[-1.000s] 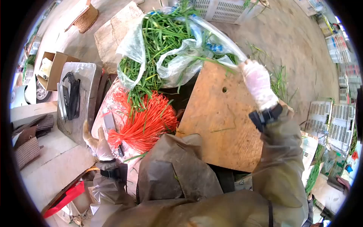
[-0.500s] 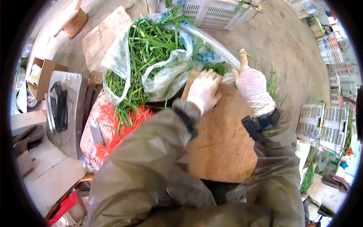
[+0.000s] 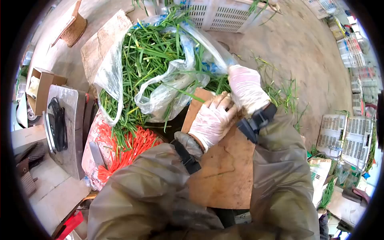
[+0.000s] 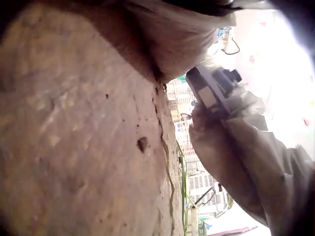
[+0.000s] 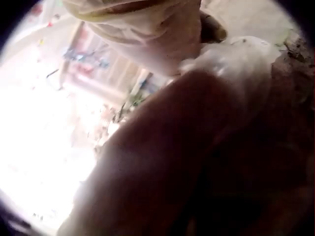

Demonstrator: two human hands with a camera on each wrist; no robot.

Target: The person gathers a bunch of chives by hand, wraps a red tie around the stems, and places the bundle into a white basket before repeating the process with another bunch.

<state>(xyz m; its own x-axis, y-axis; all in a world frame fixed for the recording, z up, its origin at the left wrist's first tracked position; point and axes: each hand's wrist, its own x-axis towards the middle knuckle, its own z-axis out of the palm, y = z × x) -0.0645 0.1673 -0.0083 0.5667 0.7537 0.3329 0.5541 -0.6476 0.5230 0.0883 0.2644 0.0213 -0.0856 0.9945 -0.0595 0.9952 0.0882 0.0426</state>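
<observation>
In the head view, the gloved left hand [image 3: 212, 120] rests on the upper part of a wooden board [image 3: 224, 176], fingers bent loosely near its top edge. Beside it, almost touching, the gloved right hand [image 3: 248, 86] grips the edge of a clear plastic bag [image 3: 108, 76] full of cut green stalks [image 3: 150, 56]. The left wrist view shows the board surface [image 4: 98, 137] close up under the left hand [image 4: 177, 39]. Translucent plastic [image 5: 236, 64] lies against the right hand [image 5: 147, 39] in the right wrist view; its fingertips are hidden.
Red strands [image 3: 132, 144] and a flat blade [image 3: 97, 154] lie left of the board. Further left stands a metal-topped block [image 3: 74, 132] with a black object. White crates [image 3: 224, 16] stand behind the bag, others [image 3: 332, 136] at the right. Loose stalks litter the floor.
From beside the red strands, the left hand has come up and across onto the board. The right hand has moved inward, closer to the left, and its raised finger is now folded. The head view has shifted.
</observation>
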